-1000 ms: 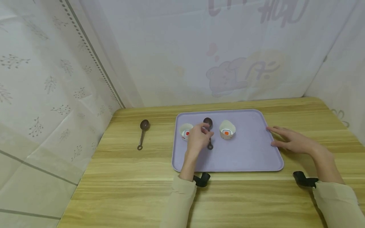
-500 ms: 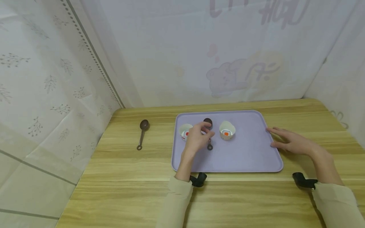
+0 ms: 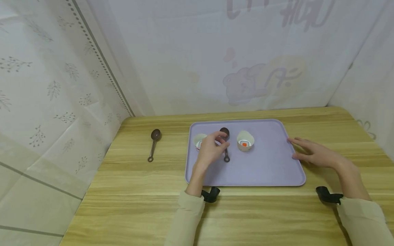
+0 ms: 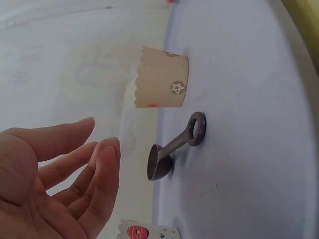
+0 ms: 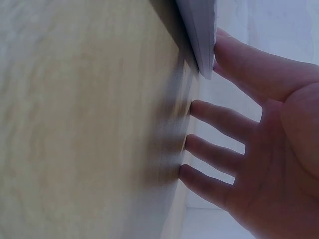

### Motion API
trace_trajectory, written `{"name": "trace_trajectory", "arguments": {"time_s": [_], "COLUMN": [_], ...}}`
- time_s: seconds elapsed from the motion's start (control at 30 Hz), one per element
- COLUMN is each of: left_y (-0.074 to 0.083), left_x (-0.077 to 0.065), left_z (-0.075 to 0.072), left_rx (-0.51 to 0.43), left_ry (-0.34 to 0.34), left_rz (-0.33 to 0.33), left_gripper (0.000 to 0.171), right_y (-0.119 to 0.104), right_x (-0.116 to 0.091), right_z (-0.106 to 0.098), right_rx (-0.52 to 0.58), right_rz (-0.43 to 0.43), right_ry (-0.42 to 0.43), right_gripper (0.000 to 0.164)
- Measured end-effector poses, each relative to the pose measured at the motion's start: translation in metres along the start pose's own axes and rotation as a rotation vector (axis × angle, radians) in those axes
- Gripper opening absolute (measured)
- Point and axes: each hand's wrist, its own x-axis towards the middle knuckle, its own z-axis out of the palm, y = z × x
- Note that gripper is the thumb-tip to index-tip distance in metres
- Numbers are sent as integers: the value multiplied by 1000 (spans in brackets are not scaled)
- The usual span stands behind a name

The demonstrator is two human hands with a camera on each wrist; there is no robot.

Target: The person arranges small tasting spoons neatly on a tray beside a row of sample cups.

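dark-brown plastic measuring spoon (image 4: 174, 145) already on lilac rectangular tray (image 3: 267, 167); matching brown spoon (image 3: 155, 135) still off it, on wood-grain surface (image 3: 261, 218). left hand (image 3: 209, 148) empty, fingers loosely parted; right hand (image 3: 318, 153) touching tray, fingers spread.

the table (image 3: 129, 212) has a yellowish wood-grain top and a rounded far right corner. on its left part lies a dark brown spoon (image 3: 155, 135), bowl toward the table's back edge. two paper cups stand upright and apart over the table's far half: one pale (image 3: 199, 138), one beige (image 4: 162, 74) with a star. behind the table hangs a pale cloth (image 3: 172, 68) with a faint bear print (image 3: 243, 87); left of the table, a sprig-patterned curtain (image 3: 46, 102).
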Motion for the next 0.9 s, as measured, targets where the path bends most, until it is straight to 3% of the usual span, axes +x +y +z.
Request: {"name": "trace_trajectory", "arguments": {"time_s": [0.9], "left_y": [-4], "left_x": [0], "left_z": [-12], "left_rx": [-47], "left_ry": [40], "left_rz": [73], "left_gripper": [26], "right_y": [0], "right_x": [0], "right_z": [1], "right_rx": [-32], "right_rz": [-16], "right_ry": [13], "right_gripper": [69]}}
